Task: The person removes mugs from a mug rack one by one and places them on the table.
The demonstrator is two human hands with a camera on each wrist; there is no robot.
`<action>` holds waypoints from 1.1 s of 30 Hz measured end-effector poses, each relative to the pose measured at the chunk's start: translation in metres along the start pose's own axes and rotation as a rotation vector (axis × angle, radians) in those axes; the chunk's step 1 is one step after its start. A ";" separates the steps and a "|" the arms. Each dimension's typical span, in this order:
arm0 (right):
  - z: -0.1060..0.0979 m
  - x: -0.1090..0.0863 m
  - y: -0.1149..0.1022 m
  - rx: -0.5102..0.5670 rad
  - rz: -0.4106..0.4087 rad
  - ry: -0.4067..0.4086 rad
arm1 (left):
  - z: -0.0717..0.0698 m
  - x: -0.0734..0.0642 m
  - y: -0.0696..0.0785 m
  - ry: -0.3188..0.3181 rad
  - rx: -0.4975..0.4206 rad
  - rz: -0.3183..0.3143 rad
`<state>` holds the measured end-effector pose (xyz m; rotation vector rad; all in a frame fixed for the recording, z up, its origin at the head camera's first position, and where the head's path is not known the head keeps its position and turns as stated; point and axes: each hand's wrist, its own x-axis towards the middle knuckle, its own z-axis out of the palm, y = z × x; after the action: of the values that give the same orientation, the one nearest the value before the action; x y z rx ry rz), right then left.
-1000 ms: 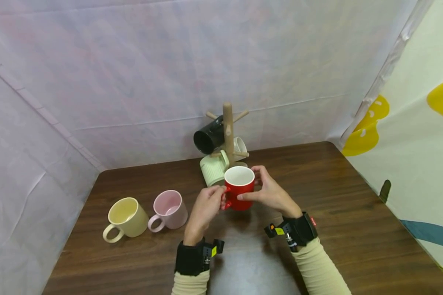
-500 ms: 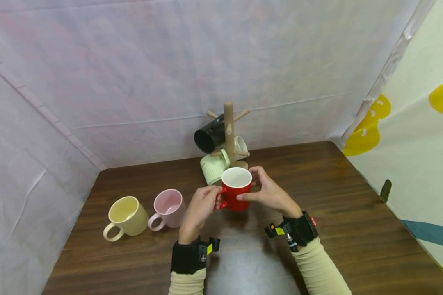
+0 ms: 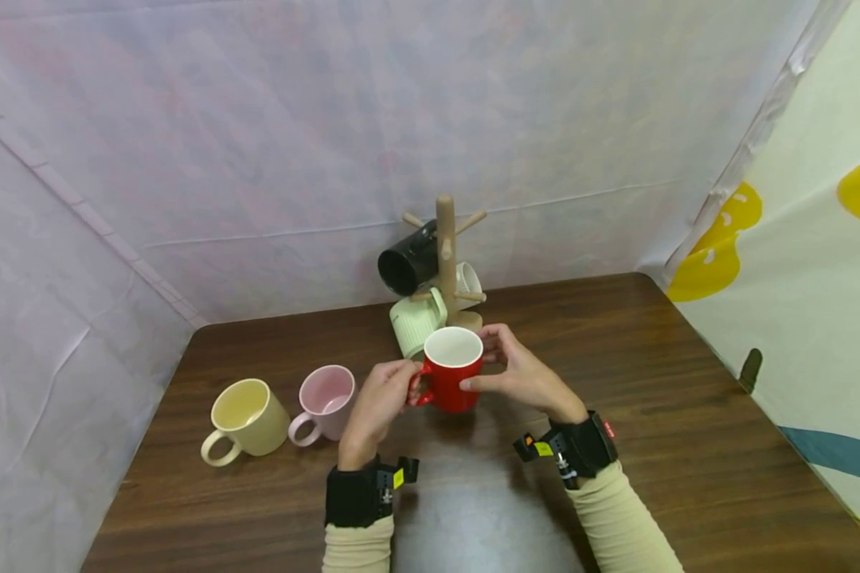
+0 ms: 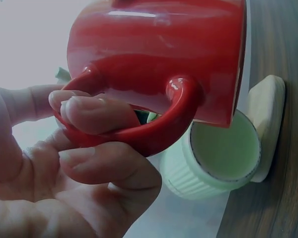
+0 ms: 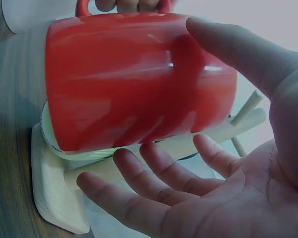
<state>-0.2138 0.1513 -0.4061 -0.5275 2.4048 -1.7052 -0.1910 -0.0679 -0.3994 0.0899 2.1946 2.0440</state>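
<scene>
A red mug with a white inside is upright in front of the mug tree. My left hand grips it by the handle, fingers curled through the loop in the left wrist view. On the mug's other side is my right hand, fingers loosely spread. Its thumb tip overlaps the mug wall in the right wrist view, while the other fingertips sit just off the wall. Behind the red mug, a pale green mug hangs tilted on the wooden mug tree.
A black mug and a white mug also hang on the tree. To the left, a pink mug and a yellow mug stand on the dark wooden table. A pale cloth hangs behind.
My left hand has drawn the red mug slightly left. The right hand has stayed nearly in place, so its fingers now reach less far round the mug.
</scene>
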 end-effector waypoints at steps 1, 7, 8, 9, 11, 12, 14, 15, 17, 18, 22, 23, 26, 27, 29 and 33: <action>0.000 0.000 0.000 0.006 -0.003 0.000 | -0.001 0.000 -0.001 -0.002 -0.002 -0.001; 0.000 0.001 0.000 0.034 -0.017 -0.014 | -0.009 0.002 -0.004 -0.010 0.011 -0.024; 0.000 0.001 0.000 0.034 -0.015 -0.015 | -0.011 0.003 -0.005 -0.012 0.015 -0.025; -0.001 0.001 0.000 0.035 -0.014 -0.015 | -0.012 0.003 -0.006 -0.014 0.017 -0.028; -0.001 0.001 0.000 0.033 -0.006 -0.017 | -0.015 0.004 -0.008 -0.017 0.022 -0.032; -0.002 0.001 0.000 0.033 -0.002 -0.018 | -0.017 0.005 -0.008 -0.018 0.024 -0.032; -0.003 0.001 0.000 0.034 0.006 -0.021 | -0.019 0.006 -0.010 -0.024 0.024 -0.035; -0.003 0.001 0.000 0.038 0.008 -0.022 | -0.021 0.006 -0.010 -0.026 0.021 -0.038; -0.003 0.000 -0.001 0.044 0.012 -0.027 | -0.023 0.006 -0.011 -0.030 0.021 -0.042; -0.003 0.001 0.000 0.047 0.011 -0.029 | -0.024 0.006 -0.012 -0.031 0.023 -0.044; -0.004 0.000 0.000 0.038 0.011 -0.036 | -0.029 0.006 -0.014 -0.036 0.030 -0.057; -0.004 0.000 0.000 0.032 0.009 -0.036 | -0.030 0.006 -0.015 -0.037 0.032 -0.058; -0.004 0.000 0.000 0.027 0.011 -0.036 | -0.033 0.005 -0.016 -0.040 0.043 -0.060; -0.004 0.000 0.000 0.027 0.011 -0.035 | -0.033 0.005 -0.016 -0.041 0.045 -0.060; -0.003 0.000 0.000 0.031 0.009 -0.032 | -0.035 0.004 -0.017 -0.045 0.044 -0.060; -0.003 0.000 0.000 0.041 0.006 -0.028 | -0.037 0.004 -0.019 -0.056 0.038 -0.066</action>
<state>-0.2143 0.1539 -0.4053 -0.5341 2.3445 -1.7292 -0.1993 -0.1055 -0.4156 0.0763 2.1736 1.9419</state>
